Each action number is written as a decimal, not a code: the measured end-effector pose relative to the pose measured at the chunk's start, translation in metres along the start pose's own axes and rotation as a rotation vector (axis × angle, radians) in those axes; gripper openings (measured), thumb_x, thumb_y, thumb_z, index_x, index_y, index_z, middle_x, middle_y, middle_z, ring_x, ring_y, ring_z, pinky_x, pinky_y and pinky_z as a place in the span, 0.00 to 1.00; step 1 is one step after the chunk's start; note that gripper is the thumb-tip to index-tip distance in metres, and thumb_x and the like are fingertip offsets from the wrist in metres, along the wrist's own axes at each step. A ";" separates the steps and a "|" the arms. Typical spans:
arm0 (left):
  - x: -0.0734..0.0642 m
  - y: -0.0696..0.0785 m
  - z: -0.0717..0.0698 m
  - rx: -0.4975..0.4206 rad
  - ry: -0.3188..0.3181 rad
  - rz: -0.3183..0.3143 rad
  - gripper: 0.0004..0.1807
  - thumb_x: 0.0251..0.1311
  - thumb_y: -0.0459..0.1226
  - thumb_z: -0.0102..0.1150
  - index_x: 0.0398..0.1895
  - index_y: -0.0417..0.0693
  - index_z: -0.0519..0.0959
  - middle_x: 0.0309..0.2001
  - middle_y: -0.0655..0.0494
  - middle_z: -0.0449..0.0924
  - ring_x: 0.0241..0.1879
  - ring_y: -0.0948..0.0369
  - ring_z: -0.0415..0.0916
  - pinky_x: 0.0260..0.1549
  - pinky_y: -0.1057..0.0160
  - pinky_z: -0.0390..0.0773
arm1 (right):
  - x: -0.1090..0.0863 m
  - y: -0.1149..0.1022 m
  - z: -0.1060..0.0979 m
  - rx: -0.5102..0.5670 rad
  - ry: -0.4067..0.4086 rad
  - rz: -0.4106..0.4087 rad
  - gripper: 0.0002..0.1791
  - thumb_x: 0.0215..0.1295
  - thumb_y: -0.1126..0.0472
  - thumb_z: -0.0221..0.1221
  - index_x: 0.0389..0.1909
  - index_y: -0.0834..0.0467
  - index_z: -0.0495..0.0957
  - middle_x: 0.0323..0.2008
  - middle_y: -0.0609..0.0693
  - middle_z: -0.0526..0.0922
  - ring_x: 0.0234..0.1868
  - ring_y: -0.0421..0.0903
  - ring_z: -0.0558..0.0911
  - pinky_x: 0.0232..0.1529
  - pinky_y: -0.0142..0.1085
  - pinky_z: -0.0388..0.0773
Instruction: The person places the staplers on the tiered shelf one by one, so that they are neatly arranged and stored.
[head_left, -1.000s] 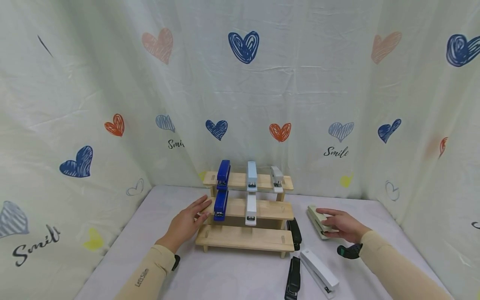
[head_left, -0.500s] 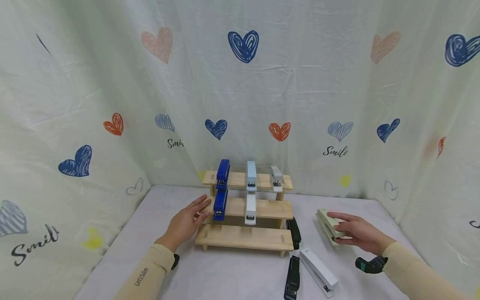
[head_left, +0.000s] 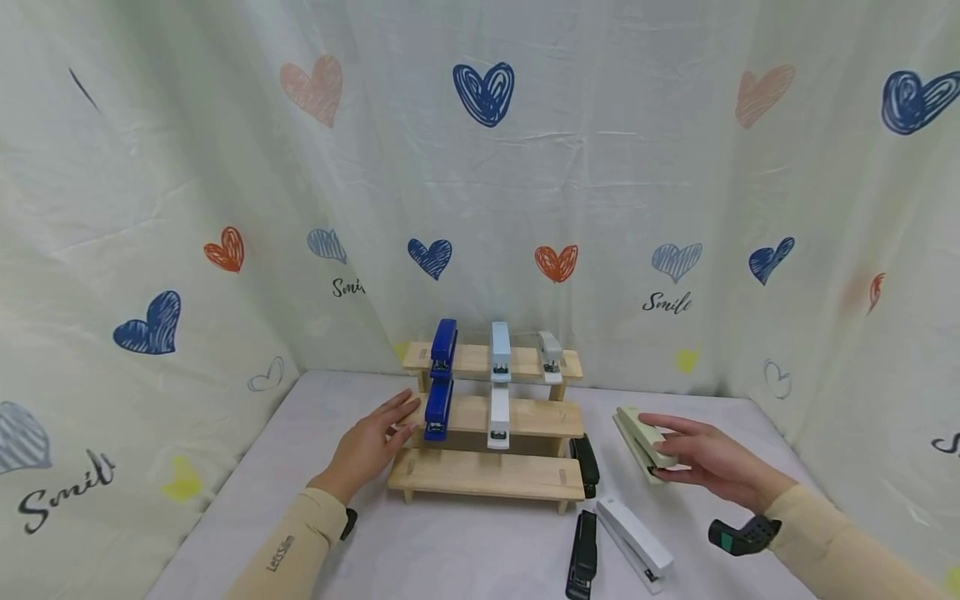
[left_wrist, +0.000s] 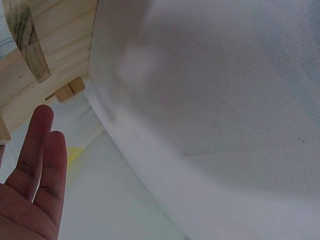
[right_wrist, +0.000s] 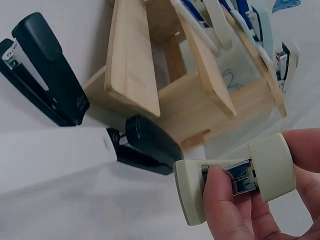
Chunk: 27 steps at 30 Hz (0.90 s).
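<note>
Hands on stapler, laden rack seemingly

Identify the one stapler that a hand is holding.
The pale green stapler, gripped by the right hand. That sets it apart: all the others sit unheld on the wooden rack or the table.

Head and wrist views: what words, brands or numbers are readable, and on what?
"Smile": curtain, right of centre.
"Smi": curtain, left of centre, incomplete.
"Smil": curtain, far left, incomplete.
"S": curtain, right edge, cut off.
"LetsSlim": left sleeve.
Too small to read: marks on white stapler, black stapler.
</note>
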<state>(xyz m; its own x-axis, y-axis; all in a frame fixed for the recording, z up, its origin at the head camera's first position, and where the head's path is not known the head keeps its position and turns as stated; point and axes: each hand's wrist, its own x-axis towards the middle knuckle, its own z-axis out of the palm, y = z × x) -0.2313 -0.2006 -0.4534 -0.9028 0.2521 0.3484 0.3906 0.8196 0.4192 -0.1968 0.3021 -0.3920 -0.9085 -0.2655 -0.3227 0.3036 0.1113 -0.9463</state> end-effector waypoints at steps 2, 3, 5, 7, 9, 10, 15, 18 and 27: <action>0.000 0.000 0.000 0.001 -0.003 -0.001 0.25 0.71 0.45 0.58 0.69 0.52 0.74 0.72 0.54 0.65 0.38 0.59 0.80 0.36 0.55 0.79 | 0.000 -0.004 0.007 0.002 -0.008 -0.001 0.34 0.70 0.65 0.60 0.75 0.58 0.62 0.67 0.67 0.53 0.53 0.56 0.72 0.53 0.49 0.78; 0.000 0.000 0.000 0.001 -0.004 -0.003 0.25 0.71 0.45 0.58 0.70 0.52 0.73 0.72 0.54 0.65 0.38 0.59 0.80 0.36 0.55 0.79 | 0.000 -0.006 0.011 0.003 -0.013 -0.004 0.34 0.70 0.64 0.59 0.75 0.58 0.61 0.67 0.67 0.53 0.54 0.57 0.72 0.53 0.49 0.78; 0.000 0.000 0.000 0.006 -0.004 -0.004 0.25 0.71 0.45 0.58 0.70 0.51 0.73 0.72 0.54 0.65 0.38 0.59 0.80 0.36 0.55 0.79 | 0.001 -0.010 0.018 0.003 -0.023 -0.013 0.35 0.71 0.65 0.59 0.76 0.59 0.60 0.67 0.67 0.54 0.54 0.57 0.71 0.53 0.49 0.78; 0.000 0.000 0.000 0.003 -0.008 -0.009 0.25 0.71 0.46 0.58 0.70 0.52 0.73 0.72 0.54 0.65 0.39 0.59 0.80 0.36 0.55 0.79 | 0.002 -0.013 0.026 0.009 -0.036 -0.021 0.35 0.71 0.65 0.59 0.76 0.59 0.59 0.68 0.67 0.54 0.55 0.57 0.72 0.53 0.49 0.78; 0.000 0.000 0.000 0.001 -0.012 -0.014 0.26 0.71 0.46 0.57 0.70 0.52 0.73 0.73 0.54 0.65 0.39 0.59 0.80 0.37 0.55 0.79 | 0.003 -0.016 0.033 0.014 -0.056 -0.031 0.36 0.71 0.64 0.58 0.77 0.60 0.57 0.68 0.67 0.54 0.55 0.57 0.73 0.53 0.49 0.78; 0.000 0.000 0.000 0.001 -0.013 -0.014 0.26 0.71 0.46 0.57 0.70 0.52 0.73 0.73 0.54 0.65 0.39 0.58 0.80 0.37 0.54 0.79 | 0.003 -0.018 0.037 0.015 -0.066 -0.036 0.36 0.71 0.64 0.58 0.77 0.60 0.57 0.69 0.68 0.54 0.54 0.57 0.73 0.53 0.49 0.78; 0.000 0.000 0.000 -0.003 -0.002 -0.011 0.25 0.71 0.46 0.58 0.69 0.51 0.74 0.72 0.54 0.65 0.39 0.58 0.80 0.36 0.55 0.79 | 0.008 -0.024 0.057 0.020 -0.094 -0.058 0.36 0.71 0.64 0.59 0.76 0.62 0.57 0.68 0.69 0.55 0.53 0.56 0.76 0.53 0.49 0.78; -0.001 0.000 0.000 -0.007 0.012 -0.004 0.25 0.71 0.46 0.58 0.69 0.51 0.74 0.72 0.53 0.66 0.38 0.58 0.80 0.35 0.55 0.79 | 0.013 -0.025 0.070 0.021 -0.092 -0.067 0.36 0.70 0.65 0.59 0.76 0.62 0.58 0.67 0.69 0.57 0.53 0.56 0.76 0.52 0.49 0.78; -0.001 0.000 0.001 -0.003 0.011 -0.009 0.25 0.71 0.46 0.58 0.69 0.52 0.74 0.72 0.54 0.66 0.39 0.58 0.81 0.36 0.54 0.79 | 0.032 -0.025 0.107 0.015 0.020 -0.063 0.31 0.71 0.68 0.56 0.74 0.60 0.63 0.66 0.68 0.61 0.53 0.57 0.76 0.50 0.49 0.79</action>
<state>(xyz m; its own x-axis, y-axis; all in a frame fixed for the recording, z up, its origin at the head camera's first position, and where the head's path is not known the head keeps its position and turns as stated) -0.2301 -0.2004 -0.4546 -0.9043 0.2394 0.3535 0.3831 0.8204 0.4245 -0.2027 0.1878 -0.3814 -0.9314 -0.2528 -0.2619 0.2495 0.0806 -0.9650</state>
